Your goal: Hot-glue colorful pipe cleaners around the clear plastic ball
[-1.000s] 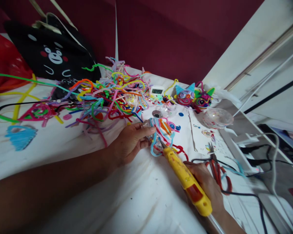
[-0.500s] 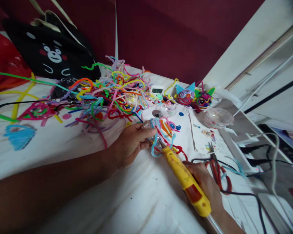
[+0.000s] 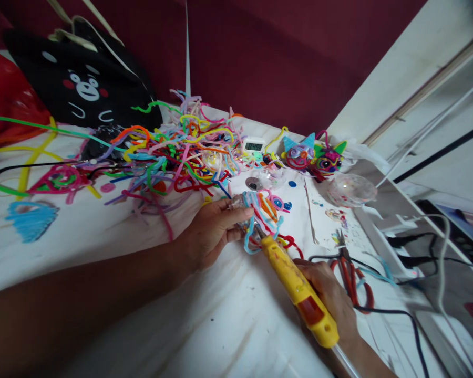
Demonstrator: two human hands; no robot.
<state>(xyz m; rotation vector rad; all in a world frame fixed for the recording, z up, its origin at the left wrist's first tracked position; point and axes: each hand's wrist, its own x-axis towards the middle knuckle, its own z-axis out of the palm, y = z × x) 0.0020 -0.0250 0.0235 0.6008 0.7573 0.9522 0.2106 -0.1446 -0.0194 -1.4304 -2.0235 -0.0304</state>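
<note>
My left hand (image 3: 213, 228) is closed on a clear plastic craft piece (image 3: 262, 210) covered with pipe cleaners in light blue, pink, orange and red. My right hand (image 3: 327, 291) grips a yellow hot glue gun (image 3: 295, 283) with a clear glue stick (image 3: 345, 359) coming out of its rear. The gun's nozzle (image 3: 260, 231) meets the pipe cleaners on the craft piece; whether glue is coming out is hidden. Just right of my right hand lie pliers (image 3: 352, 283) with red handles.
A tangled heap of pipe cleaners (image 3: 189, 142) spreads across the back left. Two finished-looking pipe-cleaner animal heads (image 3: 299, 152) sit beyond the craft piece. A clear bowl (image 3: 350, 190), a small digital clock (image 3: 254, 145), a light-blue woven piece (image 3: 31, 220) and a black bag (image 3: 90, 79) also stand about. Cables run along the right.
The glue gun and my right hand have shifted very slightly left. My left hand and the craft piece look the same.
</note>
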